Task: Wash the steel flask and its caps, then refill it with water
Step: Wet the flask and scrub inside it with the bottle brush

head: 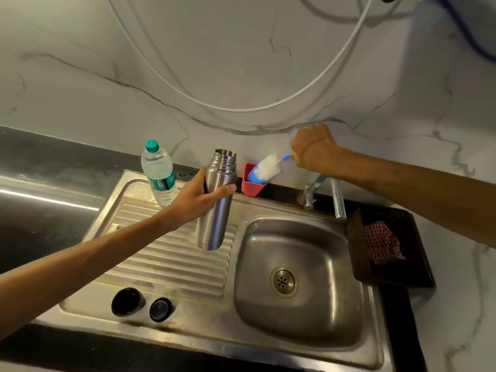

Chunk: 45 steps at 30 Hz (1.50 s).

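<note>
Left hand (198,200) grips the uncapped cylindrical steel flask (216,200) upright. Right hand (314,149) clasps the white-and-blue bristled bottle brush (264,167), its tip in the red plastic holder (251,185) just beyond the flask.

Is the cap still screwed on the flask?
No. The flask in the left hand has an open mouth, and two caps sit on the drainboard.

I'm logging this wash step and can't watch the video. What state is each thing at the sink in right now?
steel flask: uncapped, upright, held by left hand
bottle brush: head in red holder, handle gripped by right hand
two caps: off, lying on the drainboard
water bottle: capped, upright
tap: no water visible
basin: empty
</note>
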### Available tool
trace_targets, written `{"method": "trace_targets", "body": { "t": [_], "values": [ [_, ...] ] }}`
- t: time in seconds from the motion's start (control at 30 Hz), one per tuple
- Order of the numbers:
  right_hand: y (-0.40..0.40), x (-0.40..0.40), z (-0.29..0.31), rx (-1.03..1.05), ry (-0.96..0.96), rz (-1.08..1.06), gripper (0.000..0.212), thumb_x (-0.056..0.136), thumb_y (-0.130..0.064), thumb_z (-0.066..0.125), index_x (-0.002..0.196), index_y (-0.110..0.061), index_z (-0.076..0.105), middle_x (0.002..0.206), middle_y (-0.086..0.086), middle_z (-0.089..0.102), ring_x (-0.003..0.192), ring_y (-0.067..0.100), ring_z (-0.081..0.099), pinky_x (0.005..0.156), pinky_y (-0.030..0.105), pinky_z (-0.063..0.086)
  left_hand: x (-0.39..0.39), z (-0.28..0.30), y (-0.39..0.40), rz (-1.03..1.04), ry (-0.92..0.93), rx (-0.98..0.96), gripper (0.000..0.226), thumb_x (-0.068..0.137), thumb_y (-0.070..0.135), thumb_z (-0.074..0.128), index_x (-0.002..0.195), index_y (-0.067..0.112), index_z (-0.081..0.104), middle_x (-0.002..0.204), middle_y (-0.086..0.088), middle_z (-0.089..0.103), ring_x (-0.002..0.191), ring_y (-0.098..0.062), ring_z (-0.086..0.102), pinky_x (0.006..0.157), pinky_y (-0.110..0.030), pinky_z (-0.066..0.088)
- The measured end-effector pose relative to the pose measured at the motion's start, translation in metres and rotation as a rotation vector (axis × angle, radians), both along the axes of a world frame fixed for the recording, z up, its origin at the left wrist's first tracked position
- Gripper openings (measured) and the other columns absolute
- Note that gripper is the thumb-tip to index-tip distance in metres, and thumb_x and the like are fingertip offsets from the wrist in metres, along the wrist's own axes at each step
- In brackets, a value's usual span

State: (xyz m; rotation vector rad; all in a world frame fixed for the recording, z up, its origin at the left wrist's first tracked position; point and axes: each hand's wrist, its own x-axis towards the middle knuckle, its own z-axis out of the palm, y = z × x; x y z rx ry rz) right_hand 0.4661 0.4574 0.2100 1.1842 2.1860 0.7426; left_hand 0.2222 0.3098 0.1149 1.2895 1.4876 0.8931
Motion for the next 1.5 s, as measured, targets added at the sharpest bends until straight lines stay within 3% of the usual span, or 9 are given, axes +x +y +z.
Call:
{"method": "trace_targets", "body": {
  "t": [0.2,0.33,0.47,0.8,0.9,1.0,1.17,1.3,1.5],
  "values": [
    [0.002,0.017,0.028,0.026,0.121,-0.055,0.024,0.102,-0.039,0.052,0.091,-0.018,0.053,0.073,0.0,0.039,0.072,0.018,0.049,0.072,0.034,0.036,-0.008,-0.009,-0.004,0.048,-0.063,0.018,0.044,0.096,0.042,0.072,0.132,0.026,0.054,0.114,-0.002,0.069,0.106,-0.021,0.068,0.093,-0.038,0.057],
    [-0.001,0.042,0.042,0.048,0.261,-0.169,0.029,0.101,-0.042,0.052,0.088,-0.018,0.06,0.073,0.0,0.043,0.065,0.017,0.043,0.072,0.033,0.034,0.0,-0.019,-0.012,0.072,-0.049,0.011,0.045,0.095,0.044,0.074,0.131,0.024,0.055,0.112,-0.001,0.07,0.105,-0.019,0.068,0.092,-0.038,0.057],
    [-0.014,0.059,0.043,0.092,0.387,-0.219,0.033,0.101,-0.042,0.053,0.083,-0.016,0.064,0.067,0.0,0.044,0.057,0.015,0.037,0.067,0.032,0.032,0.01,-0.021,-0.016,0.073,0.067,0.073,0.052,0.093,0.034,0.077,0.135,0.02,0.051,0.112,0.005,0.067,0.1,-0.009,0.065,0.078,-0.023,0.05],
    [-0.03,0.107,0.009,0.045,0.677,-0.307,0.044,0.097,-0.05,0.056,0.069,-0.019,0.069,0.059,-0.001,0.054,0.053,0.015,0.047,0.059,0.027,0.034,0.021,-0.032,-0.008,0.155,0.068,0.105,0.052,0.091,0.036,0.08,0.129,0.021,0.049,0.11,0.003,0.067,0.1,-0.016,0.067,0.084,-0.034,0.055],
    [-0.037,0.129,0.01,0.025,0.786,-0.374,0.047,0.097,-0.054,0.057,0.068,-0.019,0.07,0.059,0.002,0.06,0.052,0.016,0.052,0.054,0.024,0.033,0.027,-0.037,-0.006,0.224,-0.065,0.071,0.043,0.097,0.041,0.072,0.126,0.02,0.048,0.111,-0.008,0.062,0.1,-0.019,0.065,0.084,-0.031,0.055],
    [-0.057,0.151,0.011,-0.136,0.984,-0.499,0.044,0.096,-0.055,0.06,0.071,-0.022,0.073,0.065,0.003,0.066,0.062,0.02,0.061,0.059,0.026,0.039,0.04,-0.041,-0.005,0.305,-0.255,0.04,0.051,0.096,0.06,0.065,0.131,0.026,0.05,0.121,-0.018,0.062,0.112,-0.036,0.066,0.097,-0.051,0.059],
    [-0.133,0.164,-0.016,-0.388,1.443,-0.577,0.051,0.1,-0.054,0.055,0.066,-0.017,0.064,0.058,0.007,0.058,0.057,0.021,0.055,0.063,0.034,0.043,0.068,-0.033,0.011,0.448,-0.618,-0.014,0.07,0.094,0.066,0.064,0.148,0.024,0.048,0.132,-0.02,0.067,0.118,-0.033,0.07,0.099,-0.05,0.059],
    [-0.204,0.156,-0.069,-0.321,1.555,-0.545,0.044,0.095,-0.057,0.055,0.072,-0.02,0.065,0.054,0.0,0.052,0.05,0.009,0.049,0.055,0.034,0.043,0.09,-0.013,0.022,0.54,-0.773,-0.074,0.062,0.101,0.06,0.056,0.141,0.012,0.058,0.123,-0.017,0.074,0.111,-0.032,0.073,0.088,-0.045,0.062],
    [-0.247,0.127,-0.107,-0.285,1.707,-0.541,0.029,0.099,-0.046,0.059,0.072,-0.036,0.065,0.053,0.004,0.045,0.048,0.005,0.04,0.049,0.027,0.033,0.126,-0.001,-0.001,0.365,-0.858,-0.133,0.074,0.097,0.072,0.044,0.141,0.016,0.064,0.131,-0.016,0.073,0.12,-0.035,0.07,0.105,-0.051,0.055]
  ]
}}
